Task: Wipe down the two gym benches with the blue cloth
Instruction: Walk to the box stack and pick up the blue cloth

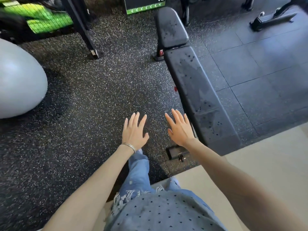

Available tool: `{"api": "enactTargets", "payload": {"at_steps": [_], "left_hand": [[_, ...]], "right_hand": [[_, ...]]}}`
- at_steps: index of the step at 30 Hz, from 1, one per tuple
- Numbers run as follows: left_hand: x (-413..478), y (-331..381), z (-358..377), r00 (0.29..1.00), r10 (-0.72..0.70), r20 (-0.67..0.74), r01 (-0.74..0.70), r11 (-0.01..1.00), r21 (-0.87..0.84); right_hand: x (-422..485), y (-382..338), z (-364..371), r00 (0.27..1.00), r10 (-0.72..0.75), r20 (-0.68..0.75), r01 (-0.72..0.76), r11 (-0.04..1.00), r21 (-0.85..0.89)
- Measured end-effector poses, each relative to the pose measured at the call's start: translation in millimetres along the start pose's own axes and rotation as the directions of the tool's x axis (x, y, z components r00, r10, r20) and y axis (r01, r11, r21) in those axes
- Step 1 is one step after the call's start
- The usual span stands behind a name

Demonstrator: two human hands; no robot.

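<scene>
Over speckled rubber flooring, 2 empty hands are hovering palm-down with fingers spread, the right hand (180, 129) lying nearer than the left hand (135, 130) to 1 black gym bench (196, 77) stretching away up-frame, while no blue cloth is showing.

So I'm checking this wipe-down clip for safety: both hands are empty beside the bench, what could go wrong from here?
1. No blue cloth shows; left hand and right hand are bare and spread, so the spotted bench might get touched barehanded.
2. The bench's foot bracket sits near the person's feet, a possible trip point.
3. The grey exercise ball lies close on the left and could roll underfoot.
</scene>
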State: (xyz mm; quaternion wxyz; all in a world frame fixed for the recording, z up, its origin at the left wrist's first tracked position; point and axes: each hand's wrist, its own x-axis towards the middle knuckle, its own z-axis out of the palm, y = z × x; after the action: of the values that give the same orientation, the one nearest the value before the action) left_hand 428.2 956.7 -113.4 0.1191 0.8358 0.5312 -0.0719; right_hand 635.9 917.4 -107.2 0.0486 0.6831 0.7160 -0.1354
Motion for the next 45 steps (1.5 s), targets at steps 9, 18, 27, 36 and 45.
{"api": "enactTargets", "payload": {"at_steps": [9,18,27,36,45], "left_hand": [[80.4,-105.8,-39.9,0.999,0.025,0.04,-0.025,1.0,0.005],[150.4,-153.0,-66.3,1.0,0.023,-0.004,-0.023,1.0,0.003],[257.9,-180.2,-98.3,0.999,-0.017,-0.041,0.017,1.0,-0.008],[405.8,-184.1,-155.0,0.999,0.0,-0.037,0.0,1.0,-0.002],[503.8,-221.3,-177.6,1.0,-0.03,0.0,0.03,0.999,-0.016]], "right_hand": [[114.7,-69.9,-30.5,0.998,0.067,0.021,-0.068,0.997,0.039],[200.3,-77.4,-58.4,0.999,0.051,0.0,-0.051,0.999,0.011],[308.9,-55.1,-79.2,0.998,0.008,0.065,-0.009,1.0,0.013],[452.4,-5.2,-125.4,0.997,0.012,0.071,-0.015,0.999,0.041],[560.3,15.7,-161.6,0.997,-0.016,0.072,0.016,1.0,0.003]]}}
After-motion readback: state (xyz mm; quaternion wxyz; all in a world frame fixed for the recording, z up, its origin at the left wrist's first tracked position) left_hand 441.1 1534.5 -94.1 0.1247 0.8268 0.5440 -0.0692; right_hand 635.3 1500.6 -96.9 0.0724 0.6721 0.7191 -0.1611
